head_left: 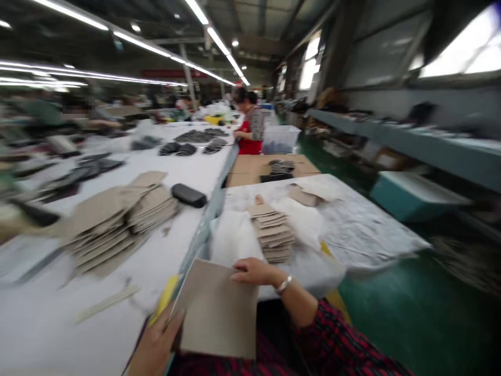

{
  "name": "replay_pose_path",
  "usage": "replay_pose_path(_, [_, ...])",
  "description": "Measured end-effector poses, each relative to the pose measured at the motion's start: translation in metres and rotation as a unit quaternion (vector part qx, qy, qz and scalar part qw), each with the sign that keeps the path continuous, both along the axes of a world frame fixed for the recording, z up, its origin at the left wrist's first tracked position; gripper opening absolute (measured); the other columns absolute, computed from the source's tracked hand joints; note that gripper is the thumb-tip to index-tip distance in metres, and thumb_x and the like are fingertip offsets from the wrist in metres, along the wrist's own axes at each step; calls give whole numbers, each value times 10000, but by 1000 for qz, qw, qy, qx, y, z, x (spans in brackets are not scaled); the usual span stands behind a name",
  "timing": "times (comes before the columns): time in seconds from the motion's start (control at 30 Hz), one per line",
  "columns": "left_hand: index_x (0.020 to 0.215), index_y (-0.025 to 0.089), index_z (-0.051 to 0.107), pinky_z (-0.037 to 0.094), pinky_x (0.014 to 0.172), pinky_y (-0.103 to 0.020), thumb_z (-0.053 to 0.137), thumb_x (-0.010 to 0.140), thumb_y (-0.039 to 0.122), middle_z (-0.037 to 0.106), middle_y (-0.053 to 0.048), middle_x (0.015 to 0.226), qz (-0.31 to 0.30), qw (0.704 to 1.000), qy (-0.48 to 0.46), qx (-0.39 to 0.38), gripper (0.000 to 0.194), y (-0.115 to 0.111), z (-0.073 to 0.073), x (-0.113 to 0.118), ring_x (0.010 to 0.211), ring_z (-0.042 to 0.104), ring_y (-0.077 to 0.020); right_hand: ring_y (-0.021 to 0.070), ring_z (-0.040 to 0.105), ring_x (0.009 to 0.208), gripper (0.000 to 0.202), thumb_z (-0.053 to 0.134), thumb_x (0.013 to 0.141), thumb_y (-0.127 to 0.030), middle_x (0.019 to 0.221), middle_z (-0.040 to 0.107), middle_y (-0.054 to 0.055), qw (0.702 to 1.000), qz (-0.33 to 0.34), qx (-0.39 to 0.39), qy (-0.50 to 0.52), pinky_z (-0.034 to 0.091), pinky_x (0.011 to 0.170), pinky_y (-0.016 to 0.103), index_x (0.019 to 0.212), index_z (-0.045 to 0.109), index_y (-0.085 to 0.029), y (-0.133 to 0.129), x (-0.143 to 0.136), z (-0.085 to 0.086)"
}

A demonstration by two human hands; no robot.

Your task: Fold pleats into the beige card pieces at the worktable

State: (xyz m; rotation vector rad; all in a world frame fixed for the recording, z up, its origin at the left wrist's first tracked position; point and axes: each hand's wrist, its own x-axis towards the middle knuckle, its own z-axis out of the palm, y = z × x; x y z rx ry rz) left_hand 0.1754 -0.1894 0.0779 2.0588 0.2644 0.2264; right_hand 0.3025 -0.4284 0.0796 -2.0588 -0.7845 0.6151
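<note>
A flat grey-beige panel (219, 313) is held over my lap, tilted towards me. My left hand (158, 337) grips its left edge, thumb on the front face. On the upper right edge, my right hand (252, 272) holds the panel with its fingers over the face; a silver bracelet is on that wrist. Just beyond the panel, a fanned stack of beige pieces (274, 237) lies on white wrapping (235, 237). Larger stacks of beige panels (105, 214) rest on the white table (188, 183) to the left, beside a dark oblong case (189, 195).
A person in a red apron (250, 125) stands farther along the table edge. Dark piles (201, 136) lie on the far table. A cardboard surface (242, 169) and a clear plastic bin (279, 137) are ahead. A teal box (415, 193) stands right. A pale strip (107, 303) lies left.
</note>
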Motion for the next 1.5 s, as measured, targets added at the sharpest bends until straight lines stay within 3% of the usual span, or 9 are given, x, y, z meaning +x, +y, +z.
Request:
replay_pose_path(0.07, [1087, 198, 587, 540, 754, -306, 521, 823, 450, 645, -35, 1008, 92, 993, 41, -53, 370, 32, 0, -42, 960, 593, -215, 164, 610, 748, 318, 587, 749, -432, 774, 649, 39, 987, 62, 32, 141, 490, 729, 317, 830, 619, -126, 12, 4, -1])
replay_pose_path(0.2, [1163, 222, 508, 500, 439, -222, 554, 799, 430, 619, -21, 1035, 255, 935, 34, -244, 421, 66, -9, -95, 755, 598, -166, 122, 622, 670, 353, 622, 734, -413, 818, 636, 53, 935, 54, 116, 332, 509, 658, 279, 919, 572, -117, 46, -7, -2])
replay_pose_path(0.43, [1210, 214, 471, 498, 426, -204, 511, 840, 398, 590, -47, 1108, 335, 885, -52, -319, 415, 83, -16, -142, 730, 574, -142, 86, 566, 550, 351, 534, 778, -457, 786, 538, -5, 975, 51, 45, 210, 442, 414, 188, 970, 453, -174, 150, -64, -5])
replay_pose_path(0.53, [1287, 210, 431, 551, 494, -257, 455, 870, 409, 565, -69, 1198, 333, 911, -59, -234, 463, 92, -17, -165, 801, 614, -178, 49, 419, 381, 383, 541, 772, -436, 629, 461, -69, 972, 118, 67, 192, 315, 319, 170, 1033, 430, -178, 186, -80, -1])
replay_pose_path(0.63, [1259, 251, 506, 564, 760, -312, 447, 880, 330, 562, -37, 1239, 230, 967, -107, 9, 391, 98, -26, -190, 985, 609, -209, 50, 402, 377, 334, 539, 773, -453, 565, 430, -83, 963, 124, 111, 213, 304, 341, 173, 938, 454, -175, 212, -97, 12])
replay_pose_path(0.77, [1250, 329, 501, 442, 973, -333, 458, 870, 182, 467, -5, 1329, 146, 945, -123, 267, 410, 99, -38, -211, 1150, 519, -204, 104, 577, 659, 286, 519, 796, -406, 800, 596, -1, 927, 185, 147, 292, 470, 566, 218, 971, 522, -179, 231, -120, 33])
replay_pose_path(1.03, [1324, 385, 374, 487, 910, -304, 383, 821, 26, 274, 28, 1427, 144, 934, -86, 317, 617, 103, -50, -216, 1144, 519, -223, 146, 630, 726, 245, 561, 757, -228, 876, 646, 22, 890, 306, 98, 323, 501, 737, 303, 989, 611, -165, 230, -134, 43])
replay_pose_path(1.23, [1371, 388, 283, 500, 888, -299, 335, 770, -49, 259, 5, 1452, 139, 920, -76, 358, 746, 107, -56, -216, 1148, 519, -215, 128, 634, 626, 225, 551, 803, -361, 804, 666, 41, 904, 279, 71, 315, 500, 629, 260, 821, 581, -139, 228, -135, 43])
replay_pose_path(1.5, [1402, 372, 195, 523, 837, -286, 357, 772, -46, 302, -37, 1439, 135, 906, -61, 397, 773, 105, -59, -220, 1113, 549, -202, 110, 622, 618, 214, 532, 804, -338, 787, 653, 36, 924, 261, 62, 275, 519, 621, 250, 798, 579, -130, 238, -144, 42])
